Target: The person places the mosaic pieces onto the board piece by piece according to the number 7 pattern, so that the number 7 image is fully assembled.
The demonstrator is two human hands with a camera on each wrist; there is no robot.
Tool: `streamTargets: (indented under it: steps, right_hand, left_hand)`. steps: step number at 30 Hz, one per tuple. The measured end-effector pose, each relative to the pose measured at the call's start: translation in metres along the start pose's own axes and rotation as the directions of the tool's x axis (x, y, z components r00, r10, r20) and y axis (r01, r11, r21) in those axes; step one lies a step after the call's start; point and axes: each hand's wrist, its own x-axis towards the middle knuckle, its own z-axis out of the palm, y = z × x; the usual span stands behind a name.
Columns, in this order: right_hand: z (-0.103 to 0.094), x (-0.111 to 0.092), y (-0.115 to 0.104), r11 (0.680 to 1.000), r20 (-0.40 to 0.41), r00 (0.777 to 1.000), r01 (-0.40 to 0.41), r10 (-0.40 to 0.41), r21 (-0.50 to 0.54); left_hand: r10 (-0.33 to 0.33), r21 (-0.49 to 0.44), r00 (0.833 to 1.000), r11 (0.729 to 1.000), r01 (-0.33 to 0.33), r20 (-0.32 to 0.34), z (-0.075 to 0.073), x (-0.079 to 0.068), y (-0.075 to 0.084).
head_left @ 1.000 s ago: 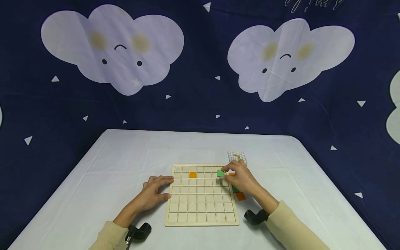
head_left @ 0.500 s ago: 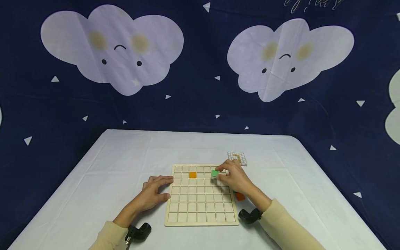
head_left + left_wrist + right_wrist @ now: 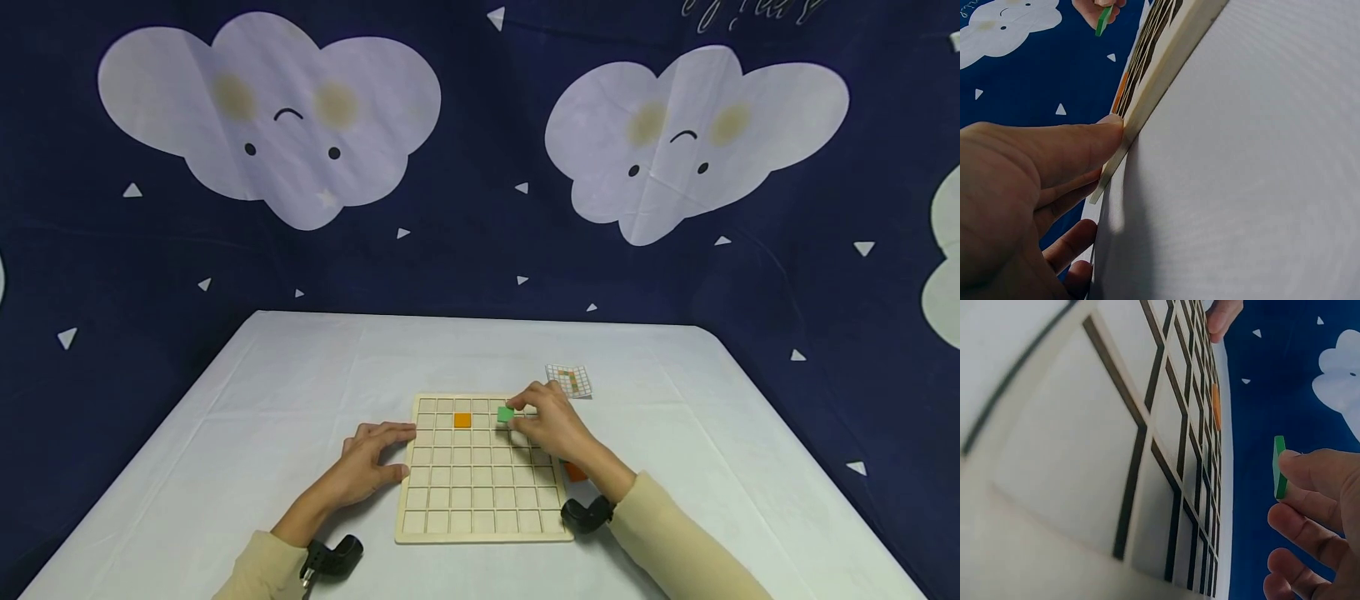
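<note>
A pale wooden grid board (image 3: 483, 538) lies on the table. Along its left edge rests my left hand (image 3: 363, 467), fingers nearly straight, with thumb and fingertips touching the rim; the left wrist view shows the thumb (image 3: 1085, 147) against that edge. Over the upper right part of the board, my right hand (image 3: 557, 425) pinches a green square tile (image 3: 505, 414) between thumb and a finger. In the right wrist view the green tile (image 3: 1279, 467) is held above the board, apart from it. One orange tile (image 3: 462, 420) sits in a cell of the second row.
Behind the board's right corner lies a small printed grid card (image 3: 566, 379) with coloured squares. An orange-red tile (image 3: 576, 472) shows beside the board's right edge, partly covered by my right forearm. White cloth covers the table (image 3: 225, 467); a dark blue cloud-patterned cloth hangs behind.
My right hand has carried the green tile leftward over the board, toward the orange tile. Tiles at the right edge have become more covered by the arm. My left hand stays put.
</note>
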Motion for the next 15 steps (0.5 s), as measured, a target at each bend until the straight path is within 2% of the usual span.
streamTargets:
  steps: [8, 15]
  right_hand:
    - [0.003, 0.005, -0.005, 1.0, 0.021, 1.0, -0.022, 0.022, 0.002]
    - [0.008, 0.012, -0.007, 1.0, 0.031, 1.0, -0.001, 0.002, -0.008]
  left_hand:
    - [0.007, -0.001, 1.0, 1.0, -0.007, 0.003, 0.0, 0.0, 0.0]
    - [0.016, 0.001, 1.0, 1.0, -0.016, 0.003, -0.001, -0.001, 0.0]
